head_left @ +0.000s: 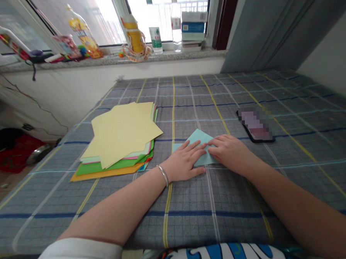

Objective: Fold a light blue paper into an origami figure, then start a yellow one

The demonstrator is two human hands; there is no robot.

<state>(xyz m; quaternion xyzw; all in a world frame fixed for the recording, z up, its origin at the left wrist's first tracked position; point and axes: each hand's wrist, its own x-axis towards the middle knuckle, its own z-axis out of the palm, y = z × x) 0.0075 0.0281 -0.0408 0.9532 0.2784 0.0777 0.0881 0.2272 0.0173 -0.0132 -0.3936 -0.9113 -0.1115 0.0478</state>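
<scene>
Checked cloth (191, 200) supports the light-blue paper (199, 136), just right of the stacked sheets (123, 130). The left hand (184, 160) lies on it with fingers spread, probably steadying it; the right hand (231, 151) curls its fingers onto it, whether pinching I cannot tell.

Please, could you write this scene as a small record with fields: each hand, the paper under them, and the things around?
left hand: lies flat on the paper, fingers spread
right hand: fingertips on the right part of the paper
paper: light blue, pointed at the top, partly covered by the hands
wrist: silver bracelet on the left
left side: stack of coloured sheets, pale yellow on top
right side: phone, lying flat, screen pixelated
surface: grey checked cloth
</scene>
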